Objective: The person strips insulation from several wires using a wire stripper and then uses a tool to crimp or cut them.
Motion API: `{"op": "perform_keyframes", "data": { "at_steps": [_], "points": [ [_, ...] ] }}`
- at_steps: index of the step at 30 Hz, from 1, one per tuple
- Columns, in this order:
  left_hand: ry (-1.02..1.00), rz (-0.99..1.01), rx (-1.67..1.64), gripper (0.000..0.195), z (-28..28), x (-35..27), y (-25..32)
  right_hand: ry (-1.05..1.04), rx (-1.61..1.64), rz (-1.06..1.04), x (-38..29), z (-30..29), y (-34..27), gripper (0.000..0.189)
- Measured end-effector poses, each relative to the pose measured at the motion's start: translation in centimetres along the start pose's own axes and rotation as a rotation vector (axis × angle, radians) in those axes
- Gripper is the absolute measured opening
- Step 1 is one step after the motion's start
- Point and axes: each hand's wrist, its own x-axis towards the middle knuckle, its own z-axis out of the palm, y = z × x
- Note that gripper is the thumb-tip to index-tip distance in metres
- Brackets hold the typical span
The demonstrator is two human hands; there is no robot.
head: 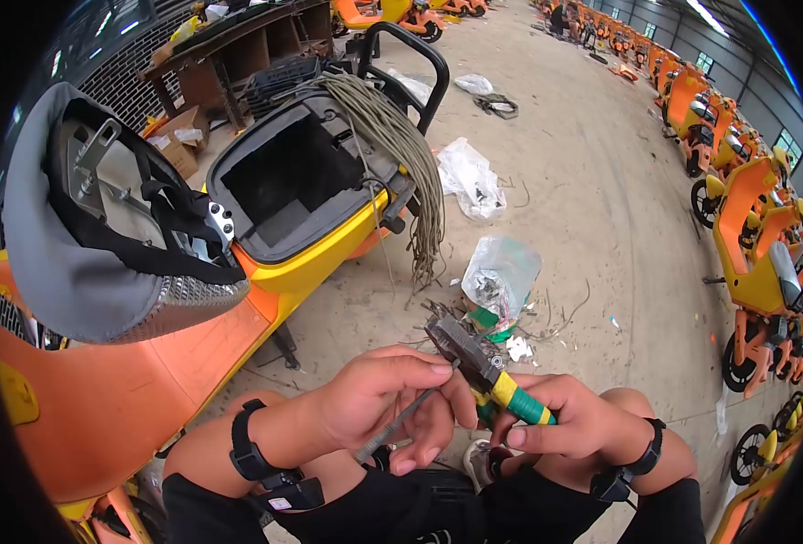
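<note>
My left hand pinches a thin grey cable between thumb and fingers; its upper end is at the tool's jaws. Around the green and yellow taped handles of a pair of pliers my right hand is closed. The pliers' dark head points up and left, close to my left fingertips. Whether the jaws are closed on the cable cannot be told. A bundle of grey-green cables drapes over the rear of a yellow and orange scooter, whose seat is tipped up beside an open storage compartment.
A clear plastic bag with scraps lies on the floor beyond the pliers, and a white plastic bag farther off. Rows of scooters line the right. A cluttered workbench stands at upper left. Another person is far away.
</note>
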Motion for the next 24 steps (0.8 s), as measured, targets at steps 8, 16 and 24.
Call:
{"op": "perform_keyframes", "data": {
  "at_steps": [8,16,24],
  "points": [
    [0.056,-0.016,-0.048,0.046,0.11,-0.25,-0.29,-0.030,-0.034,-0.030,0.25,0.05,0.18,0.013],
    [0.109,-0.026,-0.026,0.044,0.28,-0.49,-0.37,-0.022,-0.083,-0.022,0.58,0.08,0.33,0.013],
    [0.054,0.002,-0.114,0.046,0.06,-0.68,-0.43,-0.004,0.048,0.119,0.14,0.07,0.61,0.018]
  ]
}}
